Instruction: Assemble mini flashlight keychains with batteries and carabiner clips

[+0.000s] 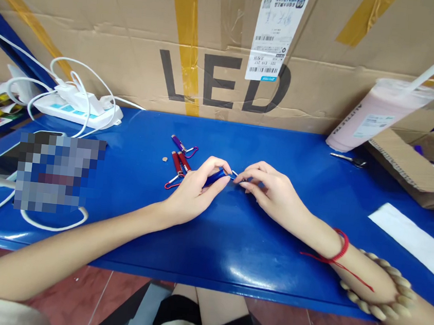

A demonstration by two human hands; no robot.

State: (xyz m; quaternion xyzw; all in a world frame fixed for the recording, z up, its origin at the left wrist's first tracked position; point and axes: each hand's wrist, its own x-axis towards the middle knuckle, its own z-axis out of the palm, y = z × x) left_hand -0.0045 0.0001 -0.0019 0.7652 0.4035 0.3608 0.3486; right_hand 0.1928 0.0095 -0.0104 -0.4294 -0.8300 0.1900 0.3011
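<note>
Over the blue table (280, 148), the left hand (194, 187) pinches a blue tube (215, 177) (probably light, stiff, slick; best held mid-barrel); the right hand (274, 188) nearly closes, its hold unclear.

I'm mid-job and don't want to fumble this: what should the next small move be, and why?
I'd probably steady the blue tube with the left hand and let the right hand adjust the small metal piece at its end: the left grips the tube, and the right is close by, though its exact contact is unclear.
</note>
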